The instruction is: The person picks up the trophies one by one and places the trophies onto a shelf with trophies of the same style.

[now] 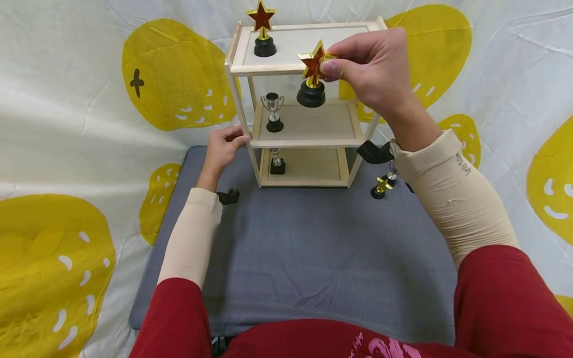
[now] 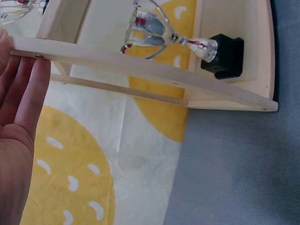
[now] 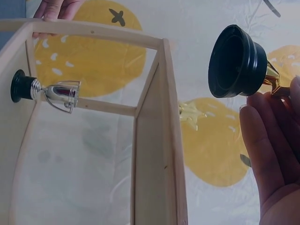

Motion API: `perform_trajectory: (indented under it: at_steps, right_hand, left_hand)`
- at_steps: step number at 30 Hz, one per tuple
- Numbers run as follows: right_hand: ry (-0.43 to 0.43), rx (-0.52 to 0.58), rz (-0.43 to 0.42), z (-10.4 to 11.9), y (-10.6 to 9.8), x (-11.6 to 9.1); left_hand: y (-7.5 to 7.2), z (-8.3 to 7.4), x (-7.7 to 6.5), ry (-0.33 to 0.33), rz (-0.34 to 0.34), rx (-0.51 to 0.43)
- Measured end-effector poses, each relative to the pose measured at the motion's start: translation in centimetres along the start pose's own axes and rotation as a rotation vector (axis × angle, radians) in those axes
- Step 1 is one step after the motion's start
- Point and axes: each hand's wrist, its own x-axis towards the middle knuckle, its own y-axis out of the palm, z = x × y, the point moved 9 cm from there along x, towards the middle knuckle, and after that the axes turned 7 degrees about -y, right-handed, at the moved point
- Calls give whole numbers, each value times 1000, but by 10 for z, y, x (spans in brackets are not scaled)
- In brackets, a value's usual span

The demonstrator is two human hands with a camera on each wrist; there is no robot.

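Red-gold star trophy (image 1: 312, 82), right hand (image 1: 376, 67) pinching it base-down
pale wooden shelf (image 1: 313, 122) just beyond, left hand (image 1: 224, 149) gripping that btw

I am watching the right hand (image 3: 276, 154) holding a trophy (image 3: 237, 63) by its gold part, beside the shelf (image 3: 168, 131) but not touching it, and its black base is facing me. Inside the shelf, a silver cup (image 3: 63, 93) is standing. A gold star (image 3: 191, 115) is peeking past the shelf's edge. The left hand (image 3: 55, 9) is gripping the shelf's far post. Behind the shelf, patterned cloth (image 3: 218, 164) is hanging.
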Motion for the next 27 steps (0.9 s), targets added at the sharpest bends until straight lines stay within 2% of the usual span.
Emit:
perform_trajectory:
  at_steps: [4, 8, 11, 18, 24, 27]
  right_hand:
    - [-50, -12, 10, 4, 0, 2]
    - [-49, -10, 7, 3, -2, 5]
    - [-23, -22, 6, 1, -3, 7]
    - [149, 20, -16, -8, -5, 12]
    - [181, -69, 6, -11, -3, 15]
    - [183, -71, 2, -15, -5, 14]
  left_hand:
    - [0, 0, -1, -5, 0, 12]
    - [0, 0, 0, -4, -3, 17]
    - [0, 0, 0, 2, -4, 6]
    - [-1, 0, 1, 7, -2, -1]
    - [-2, 1, 1, 5, -17, 17]
    - [0, 2, 2, 10, -9, 18]
